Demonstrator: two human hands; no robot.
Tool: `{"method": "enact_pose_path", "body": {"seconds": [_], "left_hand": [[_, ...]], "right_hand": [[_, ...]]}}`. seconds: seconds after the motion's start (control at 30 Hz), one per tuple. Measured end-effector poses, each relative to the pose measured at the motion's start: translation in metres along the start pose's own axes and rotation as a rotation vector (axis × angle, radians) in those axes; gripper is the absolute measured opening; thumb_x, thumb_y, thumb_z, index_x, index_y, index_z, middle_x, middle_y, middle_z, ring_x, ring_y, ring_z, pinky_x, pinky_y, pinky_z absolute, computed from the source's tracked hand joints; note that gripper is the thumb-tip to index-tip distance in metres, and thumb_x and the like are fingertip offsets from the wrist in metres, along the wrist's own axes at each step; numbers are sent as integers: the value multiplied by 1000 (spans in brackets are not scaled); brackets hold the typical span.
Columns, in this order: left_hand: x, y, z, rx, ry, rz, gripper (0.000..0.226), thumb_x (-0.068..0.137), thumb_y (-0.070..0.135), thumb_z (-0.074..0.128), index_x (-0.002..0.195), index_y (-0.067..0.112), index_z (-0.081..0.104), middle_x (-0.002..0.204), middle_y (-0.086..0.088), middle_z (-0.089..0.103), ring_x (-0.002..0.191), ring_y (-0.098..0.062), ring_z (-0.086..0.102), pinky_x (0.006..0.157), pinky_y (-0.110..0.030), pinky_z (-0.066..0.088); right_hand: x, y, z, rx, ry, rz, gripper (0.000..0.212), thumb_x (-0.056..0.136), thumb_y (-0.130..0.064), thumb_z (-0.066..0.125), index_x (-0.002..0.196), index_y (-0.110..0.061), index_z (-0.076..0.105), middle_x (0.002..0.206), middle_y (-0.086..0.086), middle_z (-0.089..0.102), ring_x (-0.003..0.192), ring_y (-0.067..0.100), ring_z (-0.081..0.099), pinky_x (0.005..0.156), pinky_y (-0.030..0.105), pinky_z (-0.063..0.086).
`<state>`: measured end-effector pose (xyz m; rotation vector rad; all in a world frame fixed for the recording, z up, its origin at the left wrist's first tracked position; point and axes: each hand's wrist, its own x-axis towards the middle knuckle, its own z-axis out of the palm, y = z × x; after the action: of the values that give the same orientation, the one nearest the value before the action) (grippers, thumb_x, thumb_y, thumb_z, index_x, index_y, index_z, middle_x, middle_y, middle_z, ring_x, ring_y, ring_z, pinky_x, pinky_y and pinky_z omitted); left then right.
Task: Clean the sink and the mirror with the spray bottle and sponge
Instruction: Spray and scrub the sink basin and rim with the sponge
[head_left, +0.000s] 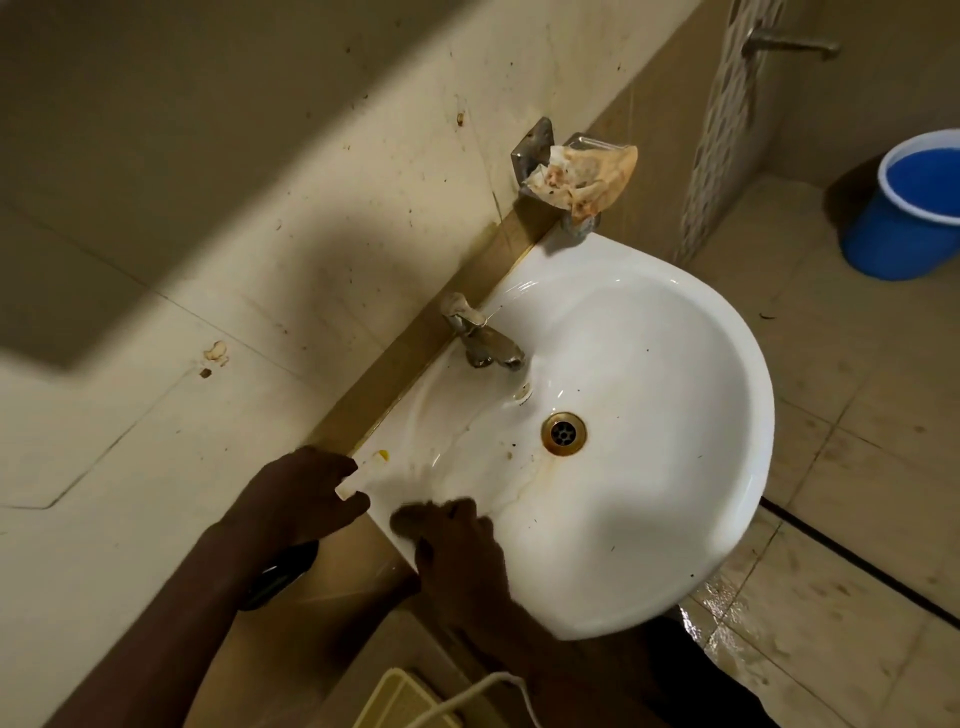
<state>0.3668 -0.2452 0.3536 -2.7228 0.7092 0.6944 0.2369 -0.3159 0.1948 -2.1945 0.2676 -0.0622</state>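
Observation:
The white sink (675, 415) hangs on the tiled wall, with brown stains running from its brass drain (563, 433) toward the near rim. A yellow spot (383, 455) sits on the back left corner. My left hand (301, 499) grips that corner, thumb and fingers on either side of the white edge. My right hand (460, 545) lies on the near left rim with blurred fingers; whether anything is under it is unclear. No spray bottle, sponge or mirror shows clearly. A black object (280, 571) sits below my left wrist.
A metal tap (483, 338) stands at the sink's back edge. A wall holder carries a crumpled stained cloth (587, 176). A blue bucket (914, 208) stands on the floor at right. Wet floor tiles (727, 613) lie below the sink. A cream plastic item (400, 701) and white cable (467, 691) are at the bottom.

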Motion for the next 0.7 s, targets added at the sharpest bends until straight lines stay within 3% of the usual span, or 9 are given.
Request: {"method": "enact_pose_path", "body": {"seconds": [0.1,0.17,0.23,0.33,0.47,0.6,0.7], "left_hand": [[6,4,1,23,23,28,36,89,40,55,114,15,64,109,-3,66,96,-18,60,74,-25,42],[8,4,-1,2,50,41,35,87,38,58,116,18,64,107,-3,67,92,-18,61,71,-23,42],[9,4,-3,17,46,47,35,87,38,58,117,21,64,105,-3,67,92,-18,62,69,-21,40],[9,4,-6,27,61,58,31,88,37,58,110,17,65,88,0,61,76,-16,54,61,-20,36],[-1,1,-7,13,75,36,30,88,38,58,106,14,63,81,0,54,70,-14,46,65,-25,42],[-16,-8,-5,-27,85,51,18,85,39,61,86,21,57,67,9,45,65,-16,51,61,-25,38],[-26,-8,-2,-46,82,86,24,85,37,60,73,28,42,62,11,45,62,-16,51,62,-27,43]], "right_hand": [[-29,5,-2,-94,-109,-91,20,92,-37,55,110,-46,50,112,-2,50,95,23,53,80,32,53],[-25,-1,3,-132,-60,-111,19,92,-34,55,109,-43,51,112,1,50,95,24,53,79,35,53],[2,-13,3,-13,41,34,20,93,-36,55,111,-43,53,117,0,49,99,22,50,80,32,49],[66,-16,-2,79,187,327,19,95,-36,48,112,-42,53,118,-1,43,99,20,44,78,29,41],[119,3,-26,-106,411,509,26,95,-23,45,117,-22,58,110,9,52,91,30,54,69,35,42],[131,-1,-63,-342,469,471,7,79,-5,67,85,-4,68,78,17,63,67,34,61,57,38,49],[145,-2,-67,-439,370,387,11,86,-3,60,91,-9,68,89,18,66,79,38,62,66,40,49]]}}
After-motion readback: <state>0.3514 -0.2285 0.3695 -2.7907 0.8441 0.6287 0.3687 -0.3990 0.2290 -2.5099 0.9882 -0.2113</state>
